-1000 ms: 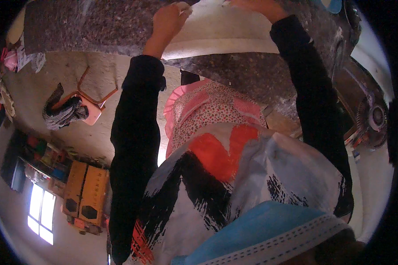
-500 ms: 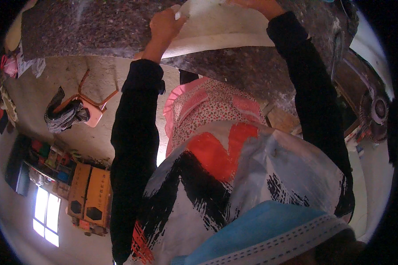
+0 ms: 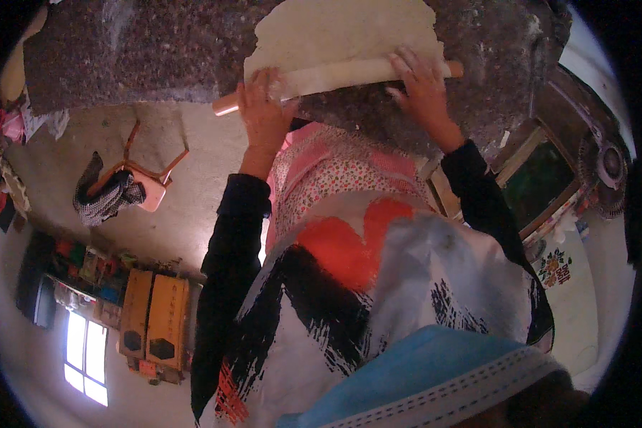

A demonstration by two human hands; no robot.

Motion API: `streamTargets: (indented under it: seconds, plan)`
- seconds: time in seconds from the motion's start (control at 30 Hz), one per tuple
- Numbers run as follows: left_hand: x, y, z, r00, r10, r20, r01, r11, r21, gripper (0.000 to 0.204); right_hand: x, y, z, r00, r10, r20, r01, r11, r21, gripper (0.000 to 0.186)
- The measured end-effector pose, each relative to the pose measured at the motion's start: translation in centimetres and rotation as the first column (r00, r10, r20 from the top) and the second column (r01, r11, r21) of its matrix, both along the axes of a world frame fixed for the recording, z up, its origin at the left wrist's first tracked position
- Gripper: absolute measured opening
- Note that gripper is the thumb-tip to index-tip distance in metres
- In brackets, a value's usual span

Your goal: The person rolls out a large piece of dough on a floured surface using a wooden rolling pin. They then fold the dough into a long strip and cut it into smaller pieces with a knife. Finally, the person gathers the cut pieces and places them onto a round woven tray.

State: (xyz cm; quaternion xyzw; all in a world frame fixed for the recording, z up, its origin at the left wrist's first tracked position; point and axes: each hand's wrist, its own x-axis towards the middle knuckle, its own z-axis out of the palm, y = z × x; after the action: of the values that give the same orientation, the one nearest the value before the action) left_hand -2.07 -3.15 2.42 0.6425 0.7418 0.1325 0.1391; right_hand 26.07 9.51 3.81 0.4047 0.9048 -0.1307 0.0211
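Left hand (image 3: 262, 107) and right hand (image 3: 422, 87) laid loosely over my rolling pin (image 3: 226, 105), dough sheet (image 3: 346, 34) ahead; rolling stage imo, next wants even pressure.

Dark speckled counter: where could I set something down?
The counter has a broad bare stretch left of the dough sheet and a smaller one right of it. The middle is crowded: sheet, rolling pin, left hand, right hand.

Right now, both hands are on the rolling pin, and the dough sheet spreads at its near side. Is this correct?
Wrong side: the head view shows the dough sheet at the far side. Left hand and right hand are on the rolling pin.
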Motion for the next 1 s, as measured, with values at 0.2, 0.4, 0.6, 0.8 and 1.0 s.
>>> streamTargets:
  seconds: [0.2,0.4,0.6,0.8,1.0]
  plan:
    - [-2.2,-3.2,-1.2,0.987,-0.163,0.009,0.163,0.98,-0.117,0.055,5.0,-0.3,-0.6,0.999,-0.03,0.014,0.03,0.999,0.02,0.055]
    - [-5.5,-0.2,-0.2,0.944,-0.315,0.101,0.328,0.931,-0.159,0.053,5.9,3.5,-0.6,0.998,-0.005,0.064,0.02,0.972,-0.234,0.058]
    - [-13.3,16.4,7.3,0.908,-0.391,-0.152,0.369,0.917,-0.154,0.051,-1.2,16.4,11.0,0.991,0.118,-0.057,-0.128,0.969,-0.212,0.046]
    - [-18.1,23.5,14.5,0.84,-0.221,-0.496,0.377,0.894,0.24,0.051,-4.7,21.5,16.6,0.991,-0.085,-0.101,0.088,0.996,0.02,0.038]
    - [-14.2,14.6,11.1,0.879,-0.122,-0.46,0.204,0.97,0.134,0.055,-2.4,16.9,5.1,0.99,0.067,-0.123,-0.02,0.938,0.346,0.042]
